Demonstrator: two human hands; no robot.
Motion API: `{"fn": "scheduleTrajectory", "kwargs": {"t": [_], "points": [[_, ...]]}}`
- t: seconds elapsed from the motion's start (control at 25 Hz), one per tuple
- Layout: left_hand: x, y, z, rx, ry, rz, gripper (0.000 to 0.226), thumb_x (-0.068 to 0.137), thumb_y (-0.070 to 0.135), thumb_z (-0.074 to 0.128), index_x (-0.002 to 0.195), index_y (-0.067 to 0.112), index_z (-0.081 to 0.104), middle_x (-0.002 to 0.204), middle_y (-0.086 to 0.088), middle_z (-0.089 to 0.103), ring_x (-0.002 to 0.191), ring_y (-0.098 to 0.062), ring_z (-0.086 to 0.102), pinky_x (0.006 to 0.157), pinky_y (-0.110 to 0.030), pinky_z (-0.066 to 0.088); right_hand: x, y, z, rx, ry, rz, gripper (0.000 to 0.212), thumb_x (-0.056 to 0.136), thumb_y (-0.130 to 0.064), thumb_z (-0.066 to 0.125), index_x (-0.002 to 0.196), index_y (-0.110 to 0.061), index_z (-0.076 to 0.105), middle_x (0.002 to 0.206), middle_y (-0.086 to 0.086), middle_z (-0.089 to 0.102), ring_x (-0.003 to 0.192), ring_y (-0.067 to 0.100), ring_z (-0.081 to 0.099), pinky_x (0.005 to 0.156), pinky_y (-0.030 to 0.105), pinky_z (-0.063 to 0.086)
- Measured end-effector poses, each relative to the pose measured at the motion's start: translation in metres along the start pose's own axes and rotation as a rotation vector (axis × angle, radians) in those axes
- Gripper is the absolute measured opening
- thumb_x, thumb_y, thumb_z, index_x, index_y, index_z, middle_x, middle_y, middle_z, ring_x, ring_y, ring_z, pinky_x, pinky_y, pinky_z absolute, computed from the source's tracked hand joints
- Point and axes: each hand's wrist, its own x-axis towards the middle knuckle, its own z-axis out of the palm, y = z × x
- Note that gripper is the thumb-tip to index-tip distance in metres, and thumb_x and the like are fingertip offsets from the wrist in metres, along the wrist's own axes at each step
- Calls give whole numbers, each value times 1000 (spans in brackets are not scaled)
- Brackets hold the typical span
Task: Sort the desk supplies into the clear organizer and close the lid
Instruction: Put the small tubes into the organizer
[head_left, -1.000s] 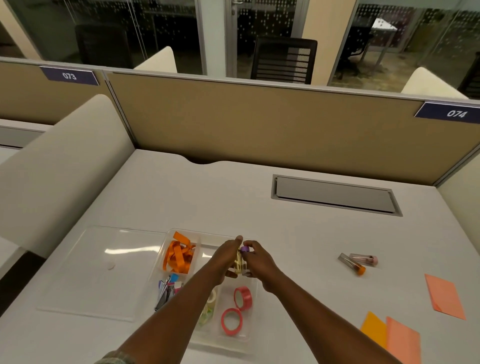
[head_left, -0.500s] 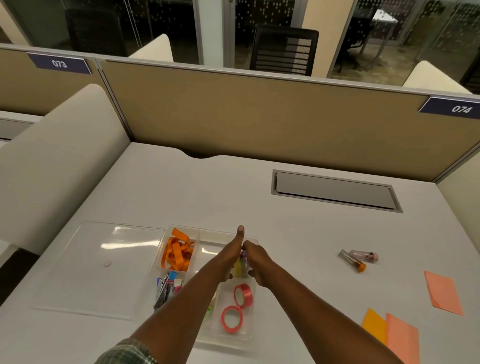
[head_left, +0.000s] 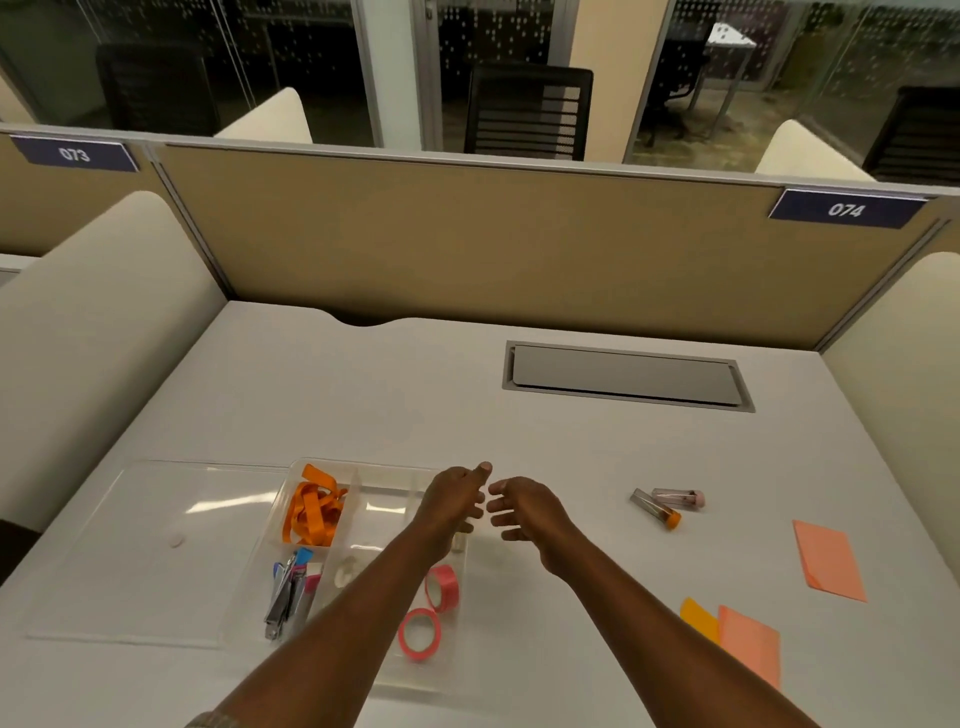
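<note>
White laminate desk (head_left: 363, 395) fills the view, backed by a tan fabric partition (head_left: 467, 244) carrying 2 navy number plates. A grey rectangular cable hatch (head_left: 626, 378) sits recessed toward the far right of the surface. On the near left lies the flat clear plastic lid (head_left: 135, 551), detached and flush against the left edge of the clear plastic compartment organizer (head_left: 291, 480), which stands open. Inside the organizer, a tangle of orange ribbon strips (head_left: 311, 506) fills the far-left compartment; below it, a silver stapler with blue and pink parts (head_left: 291, 587) lies in the near-left compartment, and 2 pink tape rolls (head_left: 431, 605) rest in the near-right section, one upright, one flat. The person's left hand (head_left: 449, 506) hovers over the organizer's far-right part, fingers loosely curled with the thumb raised, holding nothing that I can see. The right hand (head_left: 524, 512) floats just beside it, past the organizer's right edge, fingers spread and empty. On the bare desk to the right, well apart from the organizer, lie 3 orange and salmon paper notes (head_left: 826, 561) and 2 small clear tubes, one orange-capped and one pink-capped (head_left: 667, 506), touching at an angle.
</note>
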Motion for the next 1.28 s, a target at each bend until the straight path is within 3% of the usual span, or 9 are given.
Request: {"fn": "scheduleTrajectory", "kwargs": {"t": [0.24,0.36,0.48,0.6,0.8,0.96,1.08,1.2,1.28], "points": [[-4,-4,74,48,-180,-4,34,91,45,55,98,13,65,92,-10,71,74,-21,68,63,-32,51,-9,32,-82,-154,97,-62,21,91,-33,53,95,-20,69,89,0,74,86,20,71,80,38,58],[-3,-4,114,94,-229,-9,34,90,44,56,98,12,63,93,-9,70,72,-19,65,62,-31,49,-3,52,-126,-387,261,-111,20,90,-31,52,89,-19,68,90,-3,72,87,18,67,83,39,56],[3,-8,153,367,-172,122,33,86,46,61,97,16,64,96,-4,68,81,-17,64,70,-29,48,3,73,-172,-664,458,-169,20,90,-33,57,101,-19,65,106,1,67,102,21,63,84,32,51],[9,-11,190,738,-113,346,40,87,47,60,117,20,57,115,-4,57,105,-18,57,88,-33,47,7,89,-210,-774,546,-204,31,91,-31,58,119,-18,59,123,6,58,112,27,58,88,39,51],[18,-5,241,1102,-144,696,62,92,34,52,147,18,29,154,-7,28,137,-27,31,104,-40,36,24,94,-258,-896,446,-279,52,93,-21,56,144,-20,43,149,2,41,131,24,42,96,39,49],[29,-11,262,1292,-195,752,60,95,26,47,150,17,24,160,-10,16,145,-34,17,114,-46,25,44,94,-276,-1013,291,-292,61,95,-14,48,150,-33,32,160,0,26,139,25,32,101,41,46],[33,-17,267,1336,-165,751,54,94,20,47,145,16,32,155,-13,29,140,-36,28,109,-45,32,54,99,-279,-1097,313,-290,53,96,-15,47,145,-35,42,154,3,36,134,26,39,99,40,45],[31,-21,266,1346,-91,780,44,88,13,52,131,14,47,133,-13,52,115,-32,48,87,-39,44,57,108,-276,-1098,392,-325,42,94,-15,49,133,-29,57,129,5,56,112,27,54,80,38,52],[26,-21,263,1384,-64,791,37,88,9,48,126,12,49,127,-13,52,109,-32,48,82,-39,43,55,115,-275,-1112,423,-338,35,92,-15,51,122,-27,63,114,4,60,99,25,57,70,36,53]]}}
